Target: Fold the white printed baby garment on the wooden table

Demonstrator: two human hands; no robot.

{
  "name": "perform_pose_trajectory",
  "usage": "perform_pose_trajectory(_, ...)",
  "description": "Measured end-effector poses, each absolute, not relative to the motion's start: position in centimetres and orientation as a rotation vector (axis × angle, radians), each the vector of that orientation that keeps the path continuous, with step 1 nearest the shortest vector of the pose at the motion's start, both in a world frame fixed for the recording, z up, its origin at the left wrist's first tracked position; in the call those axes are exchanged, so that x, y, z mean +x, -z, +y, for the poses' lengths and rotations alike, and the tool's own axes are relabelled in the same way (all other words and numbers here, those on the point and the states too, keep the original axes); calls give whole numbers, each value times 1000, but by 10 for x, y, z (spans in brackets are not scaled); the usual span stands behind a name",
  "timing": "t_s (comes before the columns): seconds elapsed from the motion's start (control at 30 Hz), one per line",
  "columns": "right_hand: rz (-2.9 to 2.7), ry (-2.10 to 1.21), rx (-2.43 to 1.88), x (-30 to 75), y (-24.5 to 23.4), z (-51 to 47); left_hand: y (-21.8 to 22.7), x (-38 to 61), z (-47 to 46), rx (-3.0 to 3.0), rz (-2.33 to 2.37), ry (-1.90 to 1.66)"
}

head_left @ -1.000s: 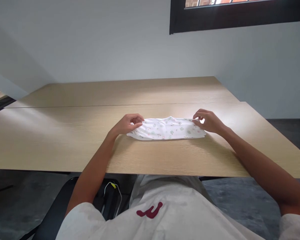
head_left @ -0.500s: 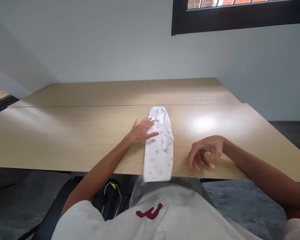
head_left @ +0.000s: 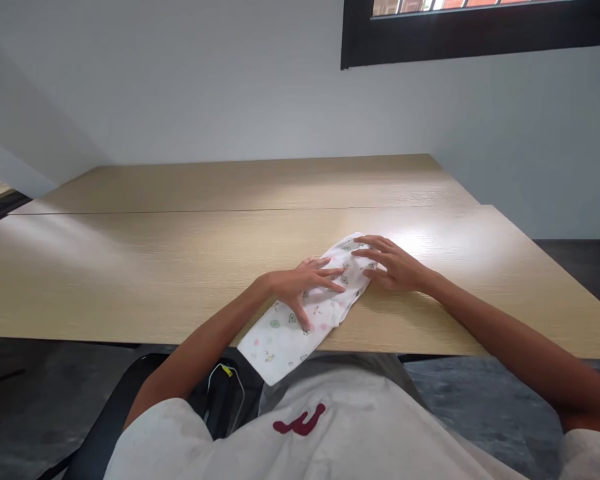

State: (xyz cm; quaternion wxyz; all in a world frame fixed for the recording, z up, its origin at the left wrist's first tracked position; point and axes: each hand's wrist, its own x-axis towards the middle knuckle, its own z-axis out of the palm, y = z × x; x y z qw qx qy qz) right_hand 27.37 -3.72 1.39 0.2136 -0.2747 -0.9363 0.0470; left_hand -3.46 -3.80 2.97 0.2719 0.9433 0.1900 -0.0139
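Note:
A folded pair of white baby pants (head_left: pixel 273 350) with small pink, green and grey prints lies slantwise on the table. Its near left end hangs over the front edge, and its far right end points to the back. Across the middle of the cloth my left hand (head_left: pixel 303 287) lies palm down with fingers spread. My right hand (head_left: pixel 393 267) rests at the far right end, fingers apart, the tips touching the fabric. Both hands cover parts of the print.
The pale wooden table (head_left: pixel 155 267) has a seam with a second tabletop behind it. Beyond stand a grey-white wall (head_left: pixel 230 87) and a dark window frame (head_left: pixel 455 43). A black chair (head_left: pixel 115 407) and a dark bag (head_left: pixel 225 393) are below the front edge, at left.
The pants have turned clockwise, from pointing straight away to slanting right. My left hand slid toward me with them. The right hand moved from the bare table onto their far end, its fingers uncurled.

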Motion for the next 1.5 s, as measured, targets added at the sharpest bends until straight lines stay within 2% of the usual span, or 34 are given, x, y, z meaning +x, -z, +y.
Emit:
perform_pose_trajectory(0.13, -2726, 21, -928, 278, -12, -34, -35, -71, -17, 2575, 900, -82)
perform_pose_trajectory(0.23, -2636, 184, -1217, 282, -11, -32, -38, -105, -2, 2605, 1377, -365)
perform_pose_trajectory(0.3, -2578, 271, -1379, 285, -11, -31, -39, -115, 1, 2610, 1503, -555)
perform_pose_trajectory(0.4, -2524, 270, -1381, 289, -13, -28, -38, -104, -5, 2617, 1305, -661)
perform_pose_trajectory(0.63, -2618, 73, -722, 275, -9, -34, -15, -48, -27, 2604, 819, -489)
perform_pose_trajectory(0.9, -2826, 264, -680, 268, -12, -41, 1, -41, -21, 2522, 881, -620)
perform_pose_trajectory(1.1, -2787, 345, -759, 268, -12, -41, -4, -39, -26, 2452, 947, -549)
perform_pose_trajectory(1.5, -2739, 474, -482, 265, -11, -41, 1, -31, -32, 3017, 734, -520)
